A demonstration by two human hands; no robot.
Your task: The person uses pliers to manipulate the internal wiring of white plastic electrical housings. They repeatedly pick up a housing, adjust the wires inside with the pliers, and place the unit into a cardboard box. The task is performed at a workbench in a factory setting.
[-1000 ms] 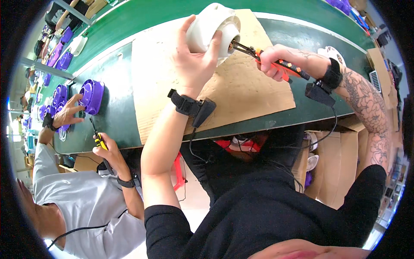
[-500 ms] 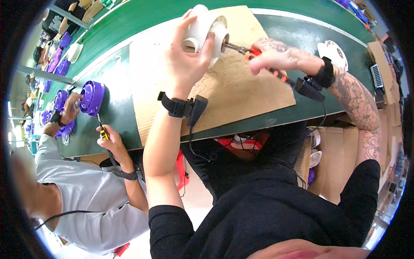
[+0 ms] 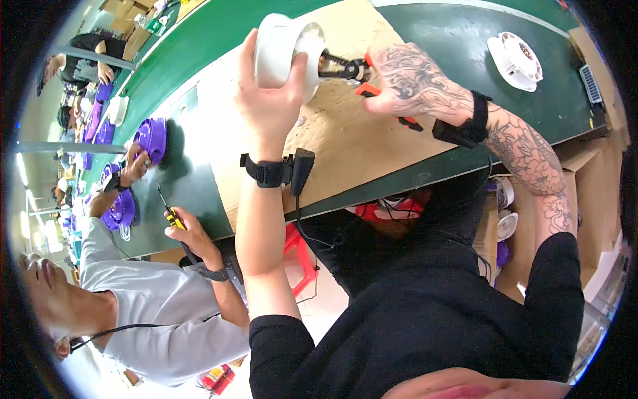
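Observation:
A white round plastic housing (image 3: 272, 53) is gripped by my left hand (image 3: 269, 106) and raised above the cardboard sheet, its opening turned to the right. My right hand (image 3: 412, 83) is closed around the orange-and-black handles of a pair of pliers (image 3: 345, 68). Their dark jaws reach to the rim of the opening; whether they grip anything there is hidden. A second white plastic housing (image 3: 515, 61) lies on the green table, beyond my right wrist.
Cardboard (image 3: 372, 153) covers part of the green table (image 3: 452, 26). To my left a co-worker in grey (image 3: 166, 312) holds a yellow-and-black screwdriver (image 3: 171, 216) beside a purple housing (image 3: 153, 139). Open cardboard boxes (image 3: 588, 193) stand at the right, below the table edge.
The pliers have turned, so their jaws now show broadside at the housing's opening. My left hand has tilted the housing. The co-worker's screwdriver has come away from the purple housing.

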